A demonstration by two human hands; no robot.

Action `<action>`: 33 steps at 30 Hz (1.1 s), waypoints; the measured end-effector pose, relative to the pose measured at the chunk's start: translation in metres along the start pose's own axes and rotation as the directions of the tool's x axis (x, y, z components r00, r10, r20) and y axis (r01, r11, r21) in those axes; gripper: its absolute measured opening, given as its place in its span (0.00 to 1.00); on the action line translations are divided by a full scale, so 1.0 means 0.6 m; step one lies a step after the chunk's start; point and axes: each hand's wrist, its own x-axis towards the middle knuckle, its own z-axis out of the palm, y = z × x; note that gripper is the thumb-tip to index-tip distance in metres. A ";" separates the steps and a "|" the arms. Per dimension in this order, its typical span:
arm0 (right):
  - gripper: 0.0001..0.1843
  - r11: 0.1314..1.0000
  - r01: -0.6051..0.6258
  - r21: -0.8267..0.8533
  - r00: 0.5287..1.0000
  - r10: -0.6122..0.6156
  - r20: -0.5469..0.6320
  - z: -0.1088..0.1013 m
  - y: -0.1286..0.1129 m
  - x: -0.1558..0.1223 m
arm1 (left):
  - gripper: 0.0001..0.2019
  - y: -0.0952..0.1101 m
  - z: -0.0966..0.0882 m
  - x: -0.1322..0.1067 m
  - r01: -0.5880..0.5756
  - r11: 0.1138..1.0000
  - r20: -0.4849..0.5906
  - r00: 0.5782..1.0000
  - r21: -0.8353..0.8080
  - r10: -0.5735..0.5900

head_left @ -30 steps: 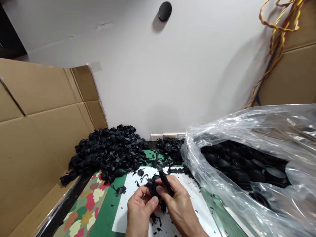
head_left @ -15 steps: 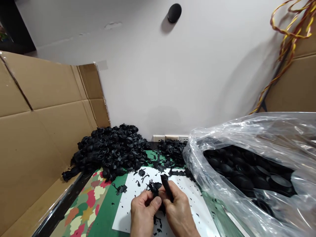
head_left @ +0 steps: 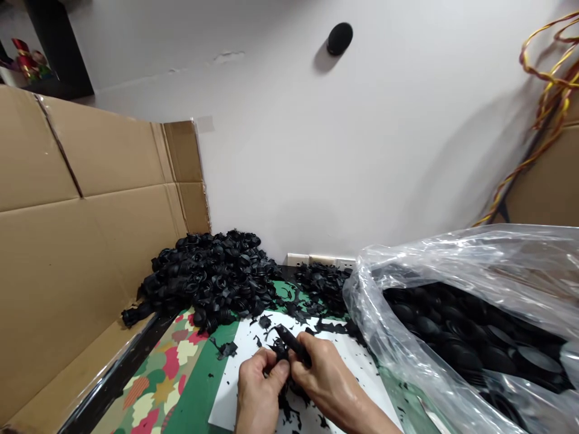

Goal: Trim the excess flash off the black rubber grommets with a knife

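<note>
My left hand (head_left: pixel 261 386) pinches a black rubber part (head_left: pixel 281 349) with ragged edges between thumb and fingers, over a white sheet (head_left: pixel 226 392). Close beside it, my right hand (head_left: pixel 323 377) is wrapped round a black-handled trimming tool (head_left: pixel 293 342). The tool slants up and left, and a thin curved tip shows at its end, just above the part. My fingers cover much of the part. Black scraps (head_left: pixel 289 413) lie on the sheet under and around both hands.
A large heap of black rubber parts (head_left: pixel 217 271) lies at the left, against a cardboard wall (head_left: pixel 113 241). A smaller dark pile (head_left: pixel 323 283) sits behind the sheet. At the right, a clear plastic bag (head_left: pixel 366 301) holds black round parts (head_left: pixel 456 331). A thin blade-like strip (head_left: pixel 432 416) rests near it.
The tool has swung from nearly upright to a leftward slant, bringing its tip over the part. My right wrist has turned with it. The whole view has shifted slightly.
</note>
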 end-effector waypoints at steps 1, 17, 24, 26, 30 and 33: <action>0.10 1.000 -0.001 -0.019 1.000 0.001 -0.003 0.002 -0.001 0.001 | 0.10 -0.001 -0.001 0.000 -0.001 1.000 0.007 1.000 -0.002 0.001; 0.07 0.990 -0.141 0.015 0.963 0.141 -0.229 -0.028 0.073 0.029 | 0.18 0.037 -0.026 -0.004 0.182 0.959 0.119 0.980 -0.218 -0.158; 0.12 0.942 -0.001 0.336 0.993 0.041 -0.113 -0.038 0.034 -0.005 | 0.15 0.028 -0.025 -0.001 -0.037 0.999 0.141 0.990 0.038 0.031; 0.10 0.915 0.026 0.403 0.998 0.002 -0.070 -0.029 0.025 -0.011 | 0.13 0.028 -0.023 -0.002 -0.211 0.959 0.176 0.968 0.187 0.178; 0.04 0.888 0.040 0.458 0.994 0.014 -0.113 -0.005 0.016 -0.016 | 0.09 0.026 -0.024 -0.005 -0.424 0.814 0.305 0.897 0.396 0.319; 0.04 0.884 0.076 0.461 0.984 0.008 -0.178 0.008 0.015 -0.015 | 0.08 0.023 -0.024 -0.008 -0.505 0.711 0.358 0.860 0.489 0.365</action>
